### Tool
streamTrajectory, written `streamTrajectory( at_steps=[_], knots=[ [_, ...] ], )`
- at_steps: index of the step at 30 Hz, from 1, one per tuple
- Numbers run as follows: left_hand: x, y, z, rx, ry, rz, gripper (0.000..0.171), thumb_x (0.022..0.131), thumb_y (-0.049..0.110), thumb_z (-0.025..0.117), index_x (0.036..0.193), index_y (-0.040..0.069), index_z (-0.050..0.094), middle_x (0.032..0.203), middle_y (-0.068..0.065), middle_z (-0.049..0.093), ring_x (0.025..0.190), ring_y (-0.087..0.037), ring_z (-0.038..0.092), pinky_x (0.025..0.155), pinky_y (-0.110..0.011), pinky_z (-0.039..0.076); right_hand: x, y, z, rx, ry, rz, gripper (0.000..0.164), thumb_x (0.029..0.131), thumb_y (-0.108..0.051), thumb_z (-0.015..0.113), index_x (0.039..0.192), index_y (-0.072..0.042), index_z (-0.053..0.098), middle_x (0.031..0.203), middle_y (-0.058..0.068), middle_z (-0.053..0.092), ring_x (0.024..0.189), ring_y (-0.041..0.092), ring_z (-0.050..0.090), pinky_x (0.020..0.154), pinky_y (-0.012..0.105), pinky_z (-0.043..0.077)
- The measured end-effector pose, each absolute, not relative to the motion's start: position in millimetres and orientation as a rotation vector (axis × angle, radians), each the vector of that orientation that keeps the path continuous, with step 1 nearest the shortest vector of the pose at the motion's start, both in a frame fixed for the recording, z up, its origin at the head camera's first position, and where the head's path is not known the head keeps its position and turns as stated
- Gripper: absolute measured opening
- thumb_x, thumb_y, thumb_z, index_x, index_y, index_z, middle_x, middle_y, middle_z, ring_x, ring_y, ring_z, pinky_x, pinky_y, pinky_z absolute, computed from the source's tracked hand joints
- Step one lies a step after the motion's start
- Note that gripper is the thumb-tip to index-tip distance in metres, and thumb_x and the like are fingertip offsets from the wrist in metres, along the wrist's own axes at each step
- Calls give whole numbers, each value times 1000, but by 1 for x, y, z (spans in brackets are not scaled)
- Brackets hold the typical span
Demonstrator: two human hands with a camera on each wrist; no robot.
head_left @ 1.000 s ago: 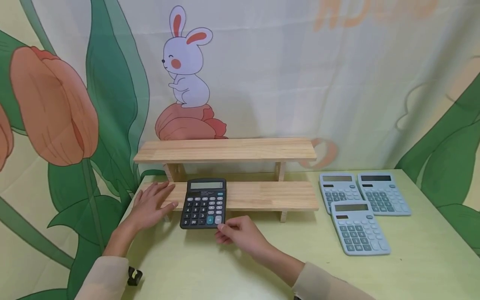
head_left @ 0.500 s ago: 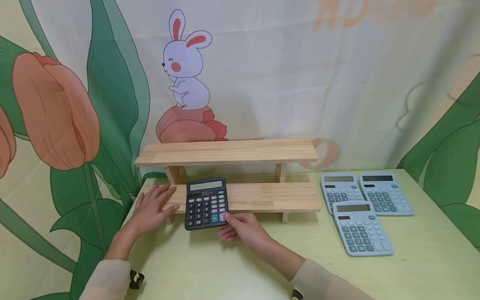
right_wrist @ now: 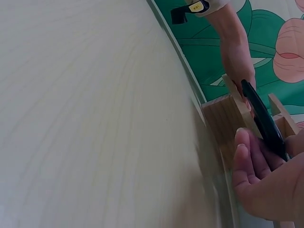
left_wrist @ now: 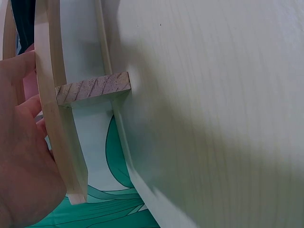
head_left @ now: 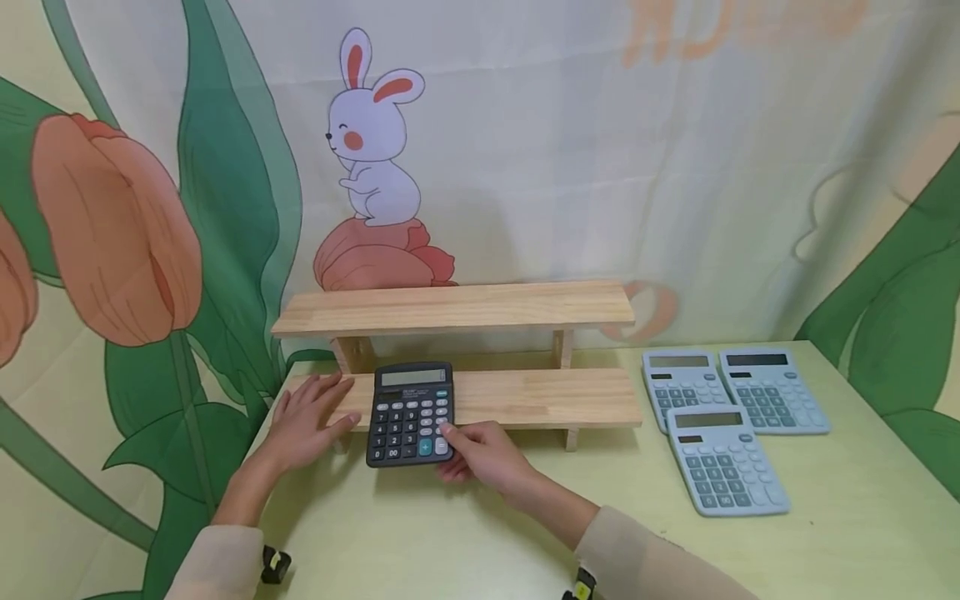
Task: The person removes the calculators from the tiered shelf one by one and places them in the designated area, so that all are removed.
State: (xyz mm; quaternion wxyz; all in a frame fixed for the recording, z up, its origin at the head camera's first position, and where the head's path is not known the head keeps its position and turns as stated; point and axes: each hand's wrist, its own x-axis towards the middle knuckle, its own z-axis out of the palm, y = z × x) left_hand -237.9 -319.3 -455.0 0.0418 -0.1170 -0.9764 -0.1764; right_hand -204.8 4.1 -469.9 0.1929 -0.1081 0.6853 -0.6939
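A black calculator [head_left: 409, 417] leans over the front edge of the lower wooden shelf [head_left: 547, 398], its display end over the board. My right hand [head_left: 487, 457] pinches its lower right corner, the thumb on the keys and the other fingers underneath. In the right wrist view, the calculator [right_wrist: 265, 121] shows edge-on, tilted, above my right hand [right_wrist: 266, 183]. My left hand [head_left: 303, 423] rests on the left end of the lower shelf with fingers extended, just left of the calculator. In the left wrist view, my left hand [left_wrist: 26, 152] lies against the shelf board [left_wrist: 59, 118].
Behind and above runs the upper wooden shelf [head_left: 457, 308]. To the right, several light blue calculators lie on the table [head_left: 525, 517]; the nearest calculator [head_left: 727, 461] overlaps those behind it. A printed curtain [head_left: 540, 167] hangs at the back.
My right thumb has slid from the calculator's bottom corner up onto its keys. The calculator has shifted slightly right overall. My left hand stays on the shelf.
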Motion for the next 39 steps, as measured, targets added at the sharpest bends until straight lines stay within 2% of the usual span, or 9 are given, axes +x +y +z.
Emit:
streamTrajectory(
  at_steps=[7,13,20,24,28,33,39],
  knots=[
    [-237,-318,-455,-348,-2984,-544,74,106,56,54,163,10,43,169,-21,32,158,-50,13,120,-76,1,-209,0,-472,-277,1790,-2049,41,112,-27,57,124,10,70,108,19,78,96,34,78,91,41,62],
    [-238,-317,-455,-353,-2983,-533,74,106,56,54,162,9,43,169,-21,33,158,-50,14,120,-77,3,-210,0,-475,-200,1653,-2052,37,111,-23,58,127,9,67,110,19,77,96,29,78,89,37,62],
    [-238,-316,-455,-354,-2968,-540,74,106,56,55,162,9,44,168,-21,33,157,-50,15,120,-77,2,-210,2,-476,-249,1577,-2037,34,108,-14,61,136,6,63,116,20,75,99,33,77,95,44,60],
    [-238,-316,-456,-342,-2975,-540,74,105,55,55,162,9,43,169,-22,32,157,-51,14,120,-76,0,-208,3,-473,-288,1569,-2007,37,108,-12,60,140,5,59,119,21,75,102,36,77,93,43,61],
    [-236,-316,-455,-333,-2983,-534,74,105,55,55,162,9,43,169,-21,32,158,-50,13,120,-77,0,-204,5,-472,-301,1574,-2001,35,107,-11,61,137,5,59,117,21,75,100,35,77,91,41,61],
    [-236,-316,-455,-327,-2984,-520,75,106,57,54,163,10,42,170,-21,31,158,-50,13,120,-77,0,-202,5,-474,-295,1616,-2013,30,103,-8,66,128,8,64,113,17,76,93,25,76,89,39,61],
    [-236,-316,-456,-343,-2980,-529,75,106,57,54,163,9,43,169,-21,31,158,-50,13,120,-77,0,-200,2,-477,-246,1626,-2082,32,101,-8,68,127,10,65,116,17,75,100,24,75,95,42,60]
  ],
)
